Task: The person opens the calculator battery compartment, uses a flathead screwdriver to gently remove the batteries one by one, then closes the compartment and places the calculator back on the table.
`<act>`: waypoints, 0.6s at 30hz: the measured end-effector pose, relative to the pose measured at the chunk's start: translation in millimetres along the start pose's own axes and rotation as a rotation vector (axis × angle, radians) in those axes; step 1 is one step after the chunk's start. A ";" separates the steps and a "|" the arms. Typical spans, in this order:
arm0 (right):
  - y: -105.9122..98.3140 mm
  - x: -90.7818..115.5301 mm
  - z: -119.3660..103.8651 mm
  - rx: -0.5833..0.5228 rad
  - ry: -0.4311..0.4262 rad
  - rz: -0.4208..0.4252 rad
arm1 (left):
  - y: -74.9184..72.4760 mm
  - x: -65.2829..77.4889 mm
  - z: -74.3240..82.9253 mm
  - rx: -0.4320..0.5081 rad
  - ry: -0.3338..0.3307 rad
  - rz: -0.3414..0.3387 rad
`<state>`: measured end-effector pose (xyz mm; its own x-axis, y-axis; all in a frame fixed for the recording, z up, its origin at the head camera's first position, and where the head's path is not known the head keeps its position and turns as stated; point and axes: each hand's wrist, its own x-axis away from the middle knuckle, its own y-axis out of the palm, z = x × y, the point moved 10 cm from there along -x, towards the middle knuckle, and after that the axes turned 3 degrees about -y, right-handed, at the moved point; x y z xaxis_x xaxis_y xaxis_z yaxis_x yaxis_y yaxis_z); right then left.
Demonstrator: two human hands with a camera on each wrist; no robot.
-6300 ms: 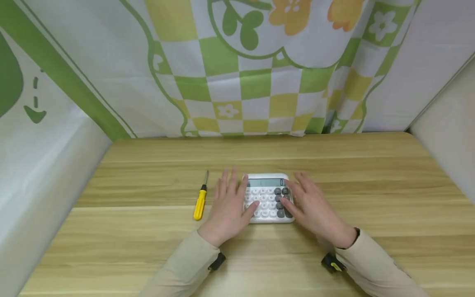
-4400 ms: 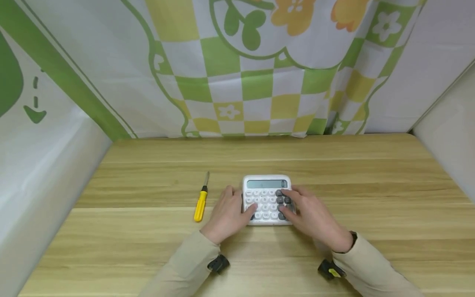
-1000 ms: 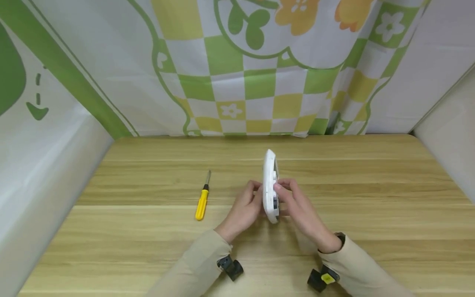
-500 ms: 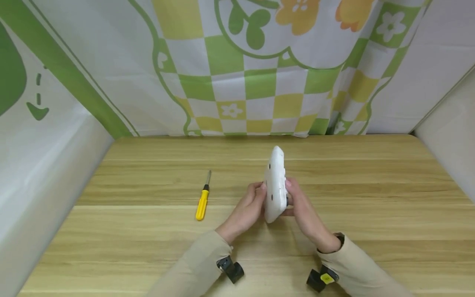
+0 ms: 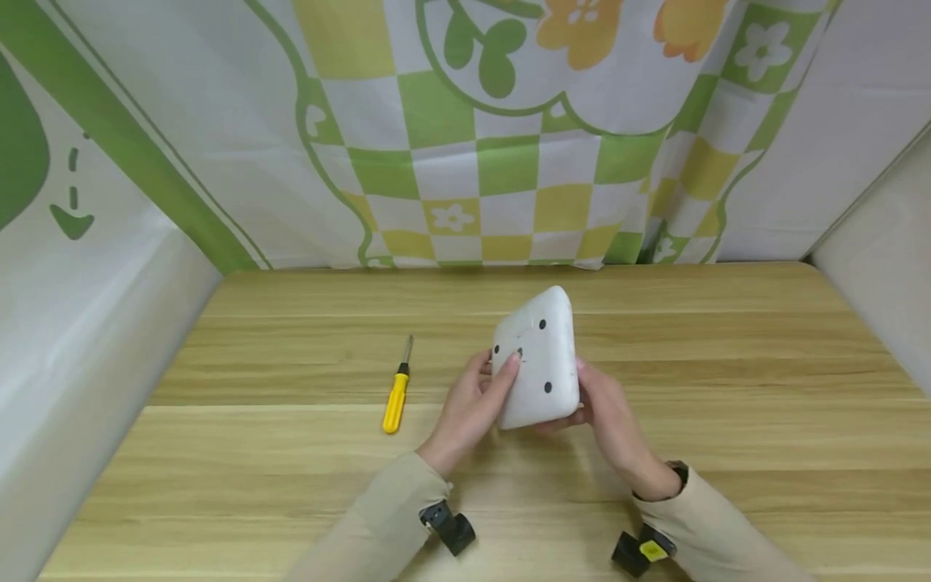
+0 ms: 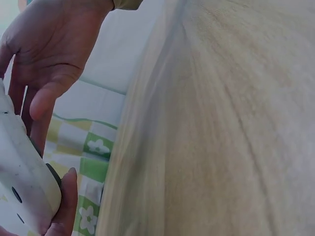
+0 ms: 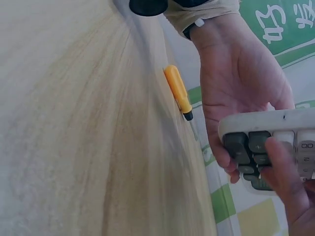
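Observation:
A white calculator (image 5: 540, 373) is held up over the table, tilted, with its back and dark round feet facing the head camera. My left hand (image 5: 465, 412) grips its left side, thumb laid across the back and fingers behind. On the right edge my right hand (image 5: 614, 424) holds it too, the thumb at the rim and other fingers reaching round to the key side. In the right wrist view, fingertips (image 7: 281, 160) lie on the grey and white keys (image 7: 258, 142). The left wrist view shows the calculator's rounded edge (image 6: 29, 167) between both hands.
A screwdriver (image 5: 395, 400) with a yellow handle lies left of the hands on the wooden table (image 5: 254, 453), tip pointing away. A checked green and yellow curtain (image 5: 509, 162) hangs behind the table's far edge. Black wrist cameras (image 5: 451, 529) sit under both sleeves.
The calculator first lay face up under both hands, then was lifted on edge. Over the last second it has turned further, bringing its back into view, with my left thumb now across it.

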<state>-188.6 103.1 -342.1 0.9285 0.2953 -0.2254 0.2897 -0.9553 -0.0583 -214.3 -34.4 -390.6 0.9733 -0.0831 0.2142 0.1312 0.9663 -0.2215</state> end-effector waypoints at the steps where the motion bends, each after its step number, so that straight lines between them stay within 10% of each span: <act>1: -2.1 1.0 -1.0 0.007 -0.010 0.018 | -1.4 -0.3 -0.4 0.004 -0.006 0.007; 18: -30.2 7.5 9.3 0.075 0.163 0.256 | -17.3 0.0 -2.4 0.024 -0.011 0.092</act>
<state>-192.6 134.0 -351.1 0.9958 0.0368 -0.0834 0.0291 -0.9953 -0.0922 -216.1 -51.8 -389.0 0.9788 0.0085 0.2045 0.0370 0.9754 -0.2175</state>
